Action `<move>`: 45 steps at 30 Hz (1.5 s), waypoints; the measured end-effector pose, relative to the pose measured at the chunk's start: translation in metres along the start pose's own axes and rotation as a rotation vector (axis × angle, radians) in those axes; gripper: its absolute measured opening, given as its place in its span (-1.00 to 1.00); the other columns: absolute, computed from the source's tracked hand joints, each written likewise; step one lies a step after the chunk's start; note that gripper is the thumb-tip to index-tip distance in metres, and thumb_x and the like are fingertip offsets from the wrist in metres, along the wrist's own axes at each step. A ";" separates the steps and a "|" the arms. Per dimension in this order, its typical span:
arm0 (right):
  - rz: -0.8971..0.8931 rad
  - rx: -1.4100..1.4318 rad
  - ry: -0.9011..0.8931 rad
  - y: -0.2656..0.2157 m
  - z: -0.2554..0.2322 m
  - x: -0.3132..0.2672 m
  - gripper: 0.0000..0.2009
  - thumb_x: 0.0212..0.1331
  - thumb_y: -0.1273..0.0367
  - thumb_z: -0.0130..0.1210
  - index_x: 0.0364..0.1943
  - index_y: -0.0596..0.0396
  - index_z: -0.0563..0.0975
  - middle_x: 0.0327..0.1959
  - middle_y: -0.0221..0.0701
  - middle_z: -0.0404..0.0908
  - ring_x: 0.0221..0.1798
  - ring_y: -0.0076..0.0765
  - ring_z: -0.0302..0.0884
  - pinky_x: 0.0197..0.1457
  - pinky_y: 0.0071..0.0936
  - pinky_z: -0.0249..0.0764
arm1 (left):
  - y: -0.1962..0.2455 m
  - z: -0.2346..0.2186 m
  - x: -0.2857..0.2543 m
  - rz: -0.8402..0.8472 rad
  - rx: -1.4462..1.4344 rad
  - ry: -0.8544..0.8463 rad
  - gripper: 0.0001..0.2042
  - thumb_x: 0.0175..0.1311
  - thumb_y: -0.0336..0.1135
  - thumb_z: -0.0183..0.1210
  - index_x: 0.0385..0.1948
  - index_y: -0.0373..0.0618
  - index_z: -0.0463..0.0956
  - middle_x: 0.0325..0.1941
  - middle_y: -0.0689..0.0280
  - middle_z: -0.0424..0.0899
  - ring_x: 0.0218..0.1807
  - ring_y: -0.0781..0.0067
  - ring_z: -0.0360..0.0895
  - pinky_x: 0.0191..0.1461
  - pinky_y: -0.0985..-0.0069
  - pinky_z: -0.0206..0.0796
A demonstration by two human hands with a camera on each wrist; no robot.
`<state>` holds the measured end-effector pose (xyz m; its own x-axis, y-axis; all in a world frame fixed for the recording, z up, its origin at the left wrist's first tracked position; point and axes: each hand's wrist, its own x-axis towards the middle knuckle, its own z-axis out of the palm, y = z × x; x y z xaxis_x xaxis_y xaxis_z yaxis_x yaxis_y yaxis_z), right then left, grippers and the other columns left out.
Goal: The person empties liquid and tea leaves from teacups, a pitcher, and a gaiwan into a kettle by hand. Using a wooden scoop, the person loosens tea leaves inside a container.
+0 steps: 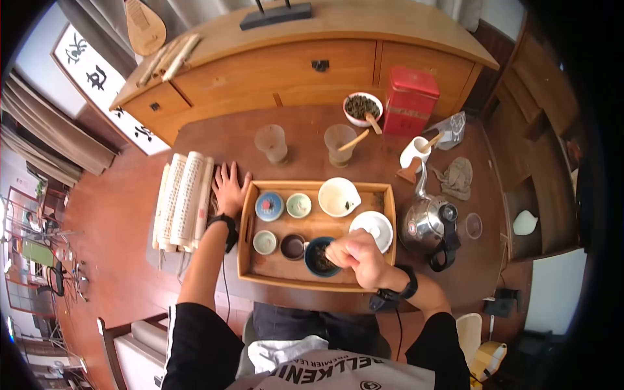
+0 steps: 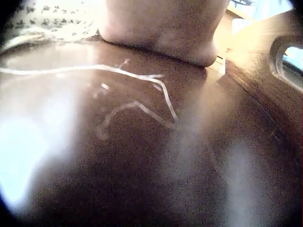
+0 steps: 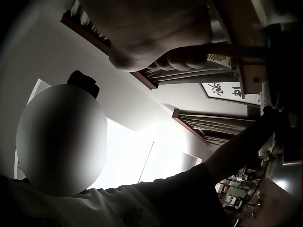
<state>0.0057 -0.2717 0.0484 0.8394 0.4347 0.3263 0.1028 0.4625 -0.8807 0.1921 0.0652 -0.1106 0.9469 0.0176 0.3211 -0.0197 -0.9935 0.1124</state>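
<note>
My right hand (image 1: 361, 260) is over the front right of a wooden tray (image 1: 273, 277), fingers curled. It grips what looks like the handle of a dark teal teapot (image 1: 316, 265) with tea leaves inside; in the right wrist view a dark bar (image 3: 236, 49) runs out from the curled fingers. Left of the teapot stand a brown cup (image 1: 292, 247) and a pale cup (image 1: 264, 242). Behind are a blue lidded pot (image 1: 269, 206), a green cup (image 1: 299, 206), a white pitcher (image 1: 337, 195) and a white dish (image 1: 380, 224). My left hand (image 1: 229, 190) rests flat on the table, fingers spread.
Writing-covered rolled scrolls (image 1: 188, 201) lie left; a steel kettle (image 1: 421, 224) stands right. Behind are two clear glasses (image 1: 271, 142), a white bowl (image 1: 354, 118) of tea leaves, a red tin (image 1: 411, 101), a white tool holder (image 1: 411, 156) and a crumpled cloth (image 1: 457, 179).
</note>
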 end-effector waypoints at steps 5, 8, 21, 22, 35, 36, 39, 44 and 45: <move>0.046 0.010 0.013 -0.006 -0.001 0.003 -0.52 0.28 0.19 -0.21 -0.79 0.03 0.03 -0.81 -0.50 -0.02 -0.71 -0.51 -0.13 -0.57 -0.47 -0.15 | 0.002 -0.003 0.002 -0.002 0.002 0.001 -0.32 0.34 0.23 -0.11 0.36 -0.05 0.23 0.46 -0.02 0.16 0.50 -0.07 -0.02 0.47 -0.07 -0.20; 0.066 0.021 0.029 -0.002 -0.002 0.001 -0.52 0.28 0.19 -0.21 -0.78 0.02 0.03 -0.81 -0.50 -0.03 -0.70 -0.51 -0.13 -0.56 -0.47 -0.16 | 0.002 -0.003 0.002 -0.017 0.009 -0.017 -0.31 0.34 0.25 -0.11 0.36 -0.04 0.23 0.47 0.02 0.15 0.51 -0.05 -0.03 0.47 -0.07 -0.21; 0.142 0.083 0.030 -0.004 -0.004 0.007 -0.53 0.26 0.17 -0.22 -0.78 -0.01 0.01 -0.81 -0.51 -0.02 -0.70 -0.50 -0.13 -0.57 -0.46 -0.14 | -0.001 0.000 0.005 -0.016 0.050 -0.033 -0.32 0.34 0.27 -0.14 0.36 0.01 0.22 0.47 0.02 0.16 0.52 -0.02 -0.03 0.47 -0.05 -0.20; 0.146 0.089 0.032 -0.007 -0.005 0.006 -0.53 0.26 0.17 -0.22 -0.78 -0.01 0.01 -0.81 -0.51 -0.02 -0.70 -0.50 -0.13 -0.57 -0.46 -0.14 | -0.002 0.001 0.005 -0.017 0.053 -0.040 -0.32 0.34 0.27 -0.14 0.36 0.01 0.22 0.47 0.02 0.16 0.52 -0.02 -0.03 0.47 -0.05 -0.20; 0.111 -0.110 -0.072 -0.008 -0.004 0.006 -0.61 0.31 0.19 -0.31 -0.67 0.06 0.16 -0.74 -0.48 0.13 -0.64 -0.52 -0.02 -0.55 -0.50 -0.05 | -0.001 0.001 0.005 -0.028 0.051 -0.066 -0.31 0.34 0.29 -0.15 0.38 0.05 0.19 0.49 0.07 0.13 0.53 0.01 -0.06 0.47 -0.08 -0.21; 0.133 -0.098 -0.102 -0.009 -0.006 0.003 -0.66 0.31 0.20 -0.30 -0.54 0.11 0.28 -0.69 -0.48 0.21 -0.63 -0.55 0.01 -0.54 -0.52 -0.01 | -0.002 0.002 0.005 -0.029 0.056 -0.064 -0.31 0.34 0.29 -0.15 0.38 0.05 0.19 0.49 0.07 0.13 0.53 0.02 -0.06 0.47 -0.08 -0.21; 0.165 -0.086 -0.117 -0.016 -0.007 0.002 -0.70 0.29 0.23 -0.27 -0.42 0.16 0.38 -0.66 -0.48 0.26 -0.62 -0.58 0.05 -0.53 -0.54 0.04 | -0.004 0.003 0.006 -0.018 0.064 -0.062 -0.32 0.34 0.28 -0.15 0.38 0.07 0.18 0.49 0.08 0.12 0.53 0.02 -0.06 0.46 -0.09 -0.20; 0.119 -0.097 -0.132 -0.019 -0.007 0.001 -0.78 0.28 0.37 -0.26 -0.31 0.20 0.42 -0.59 -0.51 0.29 -0.56 -0.64 0.13 -0.45 -0.57 0.12 | -0.002 0.003 0.005 -0.006 0.081 -0.044 -0.32 0.35 0.27 -0.15 0.38 0.05 0.19 0.49 0.07 0.13 0.52 0.03 -0.04 0.46 -0.05 -0.18; 0.091 -0.140 -0.100 -0.018 -0.006 0.001 -0.75 0.28 0.33 -0.26 -0.32 0.22 0.43 -0.66 -0.51 0.29 -0.62 -0.65 0.12 -0.52 -0.58 0.09 | -0.003 0.003 0.005 0.000 0.084 -0.034 -0.32 0.35 0.27 -0.14 0.38 0.04 0.19 0.48 0.07 0.14 0.52 0.03 -0.03 0.47 -0.04 -0.18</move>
<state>0.0083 -0.2846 0.0628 0.7919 0.5481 0.2691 0.1074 0.3088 -0.9450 0.1982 0.0678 -0.1118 0.9571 0.0149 0.2893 0.0058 -0.9995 0.0324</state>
